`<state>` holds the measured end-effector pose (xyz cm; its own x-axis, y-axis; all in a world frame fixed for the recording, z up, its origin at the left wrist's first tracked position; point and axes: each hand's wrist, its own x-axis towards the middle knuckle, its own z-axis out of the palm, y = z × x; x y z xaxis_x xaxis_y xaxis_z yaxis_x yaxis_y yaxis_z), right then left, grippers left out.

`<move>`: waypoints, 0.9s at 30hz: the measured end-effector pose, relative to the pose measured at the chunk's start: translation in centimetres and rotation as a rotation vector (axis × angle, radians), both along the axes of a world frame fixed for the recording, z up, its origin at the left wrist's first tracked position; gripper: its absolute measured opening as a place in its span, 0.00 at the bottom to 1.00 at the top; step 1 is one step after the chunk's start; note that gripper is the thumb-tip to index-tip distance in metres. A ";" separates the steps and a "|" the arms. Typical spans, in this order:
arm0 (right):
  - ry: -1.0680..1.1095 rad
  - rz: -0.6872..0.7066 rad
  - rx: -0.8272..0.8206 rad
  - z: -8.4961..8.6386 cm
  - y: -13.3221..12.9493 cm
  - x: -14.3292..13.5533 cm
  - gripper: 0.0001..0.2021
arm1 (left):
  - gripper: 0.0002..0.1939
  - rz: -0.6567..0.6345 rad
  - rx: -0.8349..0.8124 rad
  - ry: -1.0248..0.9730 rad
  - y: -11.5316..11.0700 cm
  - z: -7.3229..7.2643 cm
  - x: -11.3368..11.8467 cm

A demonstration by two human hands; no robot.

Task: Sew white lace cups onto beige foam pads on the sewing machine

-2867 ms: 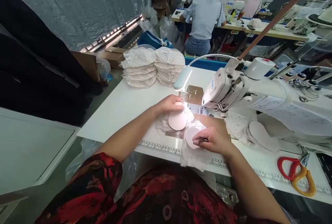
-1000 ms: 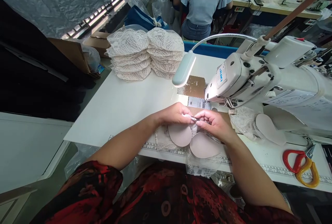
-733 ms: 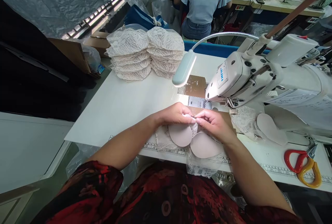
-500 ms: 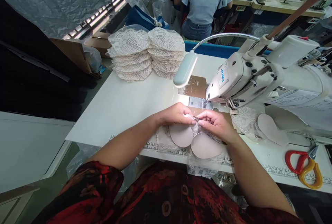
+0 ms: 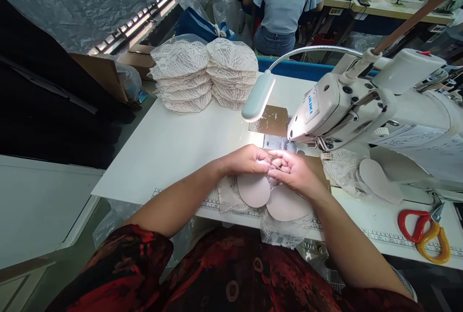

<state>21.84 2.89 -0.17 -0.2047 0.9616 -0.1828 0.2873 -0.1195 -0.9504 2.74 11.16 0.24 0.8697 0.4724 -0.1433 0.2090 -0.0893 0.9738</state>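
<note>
A white lace piece (image 5: 231,195) with two pale oval pads (image 5: 253,191) lies at the table's front edge, its lower end hanging over. My left hand (image 5: 250,159) is closed on the lace at the top of the piece, thumb and fingers pinched together. Close beside it, my right hand (image 5: 292,169) has its fingers curled round a small dark metal tool (image 5: 278,166), whose shape is mostly hidden. The fingertips of both hands nearly meet, just in front of the sewing machine's needle area.
The sewing machine (image 5: 325,109) stands at the right, with a lamp (image 5: 258,96) over the table. Stacked lace cups (image 5: 184,75) are at the back. More lace (image 5: 342,169) and red-and-yellow scissors (image 5: 423,230) lie right. A person (image 5: 285,3) sits beyond.
My right hand has shifted slightly left, closer to my left hand, and the small tool has turned in its fingers. The left pad has moved slightly right.
</note>
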 end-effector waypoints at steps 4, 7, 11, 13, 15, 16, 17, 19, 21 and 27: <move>-0.143 -0.028 0.017 0.4 -0.1 0.3 0.13 | 0.13 -0.196 0.080 0.136 1.1 1.0 -1.8; -0.144 0.077 -0.028 0.8 -0.2 0.8 0.15 | 0.13 -0.141 0.116 0.197 2.0 1.6 -3.4; -0.068 0.123 -0.050 0.6 -0.2 0.8 0.16 | 0.14 -0.005 0.083 0.107 2.3 1.9 -3.9; -0.020 -0.013 -0.032 0.3 -0.1 0.4 0.14 | 0.14 0.006 0.068 0.080 2.0 1.9 -3.5; -0.007 -0.080 0.010 0.1 0.1 -0.1 0.13 | 0.14 0.012 0.077 0.084 1.5 2.0 -3.0; -0.019 -0.087 0.038 0.0 0.1 -0.3 0.12 | 0.15 0.020 0.091 0.087 1.3 2.0 -2.8; -0.038 -0.087 0.066 0.0 0.1 -0.4 0.11 | 0.15 0.029 0.106 0.090 1.1 2.0 -2.5; -0.072 -0.077 0.114 0.0 0.1 -0.5 0.10 | 0.14 0.053 0.139 0.083 0.7 2.0 -2.1; -0.074 -0.075 0.144 0.1 -0.1 -0.5 0.10 | 0.13 0.082 0.159 0.063 0.5 1.9 -1.8; -0.029 -0.080 0.166 0.3 -0.4 -0.3 0.08 | 0.11 0.132 0.069 0.013 0.3 1.4 -1.1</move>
<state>21.52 2.48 0.13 -0.1229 0.9921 -0.0250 0.3103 0.0145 -0.9505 1.60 11.43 1.62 0.7977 0.5915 -0.1176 0.2363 -0.1271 0.9633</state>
